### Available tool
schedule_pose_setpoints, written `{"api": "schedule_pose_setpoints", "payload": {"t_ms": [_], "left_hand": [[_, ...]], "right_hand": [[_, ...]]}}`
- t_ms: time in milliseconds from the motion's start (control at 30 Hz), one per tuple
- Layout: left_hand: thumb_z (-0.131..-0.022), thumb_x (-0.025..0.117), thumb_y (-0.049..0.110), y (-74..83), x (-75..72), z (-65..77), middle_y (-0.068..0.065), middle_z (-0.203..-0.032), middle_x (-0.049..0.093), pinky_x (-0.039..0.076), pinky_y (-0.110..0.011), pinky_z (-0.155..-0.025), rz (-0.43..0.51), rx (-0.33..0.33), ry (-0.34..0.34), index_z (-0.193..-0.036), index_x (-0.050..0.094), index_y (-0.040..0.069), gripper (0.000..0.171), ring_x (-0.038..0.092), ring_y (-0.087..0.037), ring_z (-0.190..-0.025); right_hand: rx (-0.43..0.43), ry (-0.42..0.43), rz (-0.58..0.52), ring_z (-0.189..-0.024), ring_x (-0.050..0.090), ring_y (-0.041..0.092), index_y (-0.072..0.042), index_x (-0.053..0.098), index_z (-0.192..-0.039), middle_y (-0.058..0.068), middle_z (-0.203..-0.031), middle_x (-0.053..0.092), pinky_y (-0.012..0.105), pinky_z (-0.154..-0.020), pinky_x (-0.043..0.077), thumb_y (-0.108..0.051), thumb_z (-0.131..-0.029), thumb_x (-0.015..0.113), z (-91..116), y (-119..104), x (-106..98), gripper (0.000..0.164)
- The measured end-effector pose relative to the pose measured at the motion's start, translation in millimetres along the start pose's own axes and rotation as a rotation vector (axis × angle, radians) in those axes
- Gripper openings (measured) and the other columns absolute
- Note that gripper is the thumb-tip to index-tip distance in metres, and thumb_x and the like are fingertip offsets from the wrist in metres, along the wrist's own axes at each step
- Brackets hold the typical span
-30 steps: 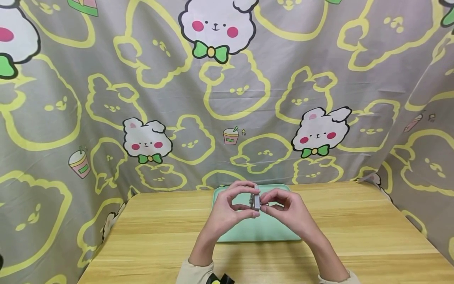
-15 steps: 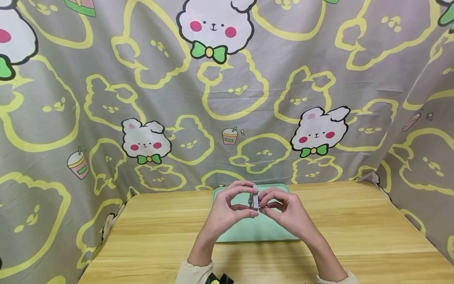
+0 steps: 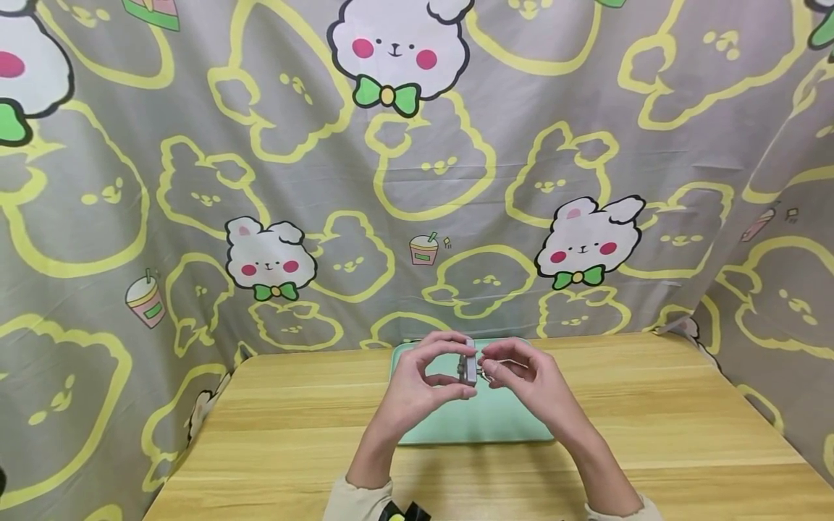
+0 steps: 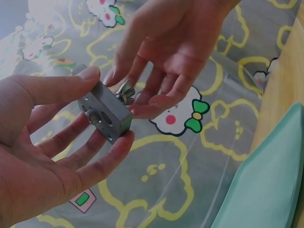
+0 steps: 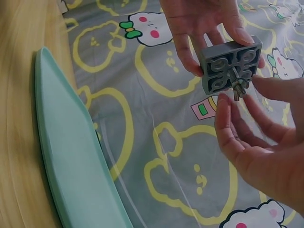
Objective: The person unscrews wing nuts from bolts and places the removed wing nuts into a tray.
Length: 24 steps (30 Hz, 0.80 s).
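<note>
A grey square block (image 5: 223, 65) with round recesses is held up by its edges in my left hand (image 3: 410, 383), between thumb and fingers. A threaded bolt (image 5: 234, 73) passes through its middle and carries a silvery wing nut (image 4: 126, 91). The hex bolt head (image 4: 92, 116) shows on the side facing my left palm. My right hand (image 3: 539, 387) is beside the wing nut, its thumb and fingers loosely bent around it. Gaps show between these fingertips and the nut in the right wrist view.
Below the hands a mint-green tray (image 3: 469, 430) lies on the wooden table (image 3: 293, 427). A grey patterned curtain (image 3: 456, 195) hangs behind the table and along both sides.
The right fingers have spread and shifted slightly away from the block, baring more of the wing nut. My left hand keeps the block nearly still.
</note>
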<state>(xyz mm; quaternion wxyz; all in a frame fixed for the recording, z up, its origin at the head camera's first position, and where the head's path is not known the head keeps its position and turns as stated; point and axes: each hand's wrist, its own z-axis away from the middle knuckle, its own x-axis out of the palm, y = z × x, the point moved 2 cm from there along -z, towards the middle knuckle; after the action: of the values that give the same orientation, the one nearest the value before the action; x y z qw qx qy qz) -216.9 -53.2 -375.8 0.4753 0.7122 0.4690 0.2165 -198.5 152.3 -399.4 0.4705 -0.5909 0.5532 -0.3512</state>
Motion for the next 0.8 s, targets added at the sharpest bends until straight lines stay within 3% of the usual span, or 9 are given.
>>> {"api": "schedule_pose_setpoints", "payload": {"t_ms": [233, 500, 800], "left_hand": [[-0.078, 0.084, -0.01, 1.1, 1.4, -0.5, -0.012, -0.134, 0.057, 0.065, -0.045, -0.081, -0.011, 0.007, 0.001, -0.12, 0.071, -0.003, 0.044, 0.057, -0.029, -0.121], [-0.078, 0.083, -0.012, 0.8, 2.5, -0.1, -0.013, -0.134, 0.058, 0.065, -0.045, -0.08, -0.02, 0.019, -0.002, -0.119, 0.072, -0.001, 0.044, 0.057, -0.03, -0.12], [-0.078, 0.084, -0.011, -0.3, 3.2, -0.6, -0.012, -0.134, 0.058, 0.065, -0.044, -0.081, -0.023, 0.014, 0.0, -0.119, 0.073, 0.001, 0.044, 0.056, -0.029, -0.123]], "right_hand": [[0.123, -0.044, -0.042, -0.092, 0.073, 0.032, 0.001, 0.065, -0.128, 0.017, -0.11, 0.071, 0.041, -0.083, 0.065, -0.025, -0.102, 0.068, -1.3, 2.3, 1.4, 0.037], [0.136, -0.077, -0.065, -0.086, 0.073, 0.026, 0.007, 0.067, -0.12, 0.016, -0.1, 0.072, 0.04, -0.08, 0.065, -0.023, -0.101, 0.068, -0.6, 1.0, 2.8, 0.035], [0.124, -0.066, -0.067, -0.086, 0.073, 0.024, 0.009, 0.066, -0.12, 0.018, -0.105, 0.072, 0.037, -0.08, 0.065, -0.017, -0.1, 0.07, -0.5, 2.0, 1.5, 0.033]]}}
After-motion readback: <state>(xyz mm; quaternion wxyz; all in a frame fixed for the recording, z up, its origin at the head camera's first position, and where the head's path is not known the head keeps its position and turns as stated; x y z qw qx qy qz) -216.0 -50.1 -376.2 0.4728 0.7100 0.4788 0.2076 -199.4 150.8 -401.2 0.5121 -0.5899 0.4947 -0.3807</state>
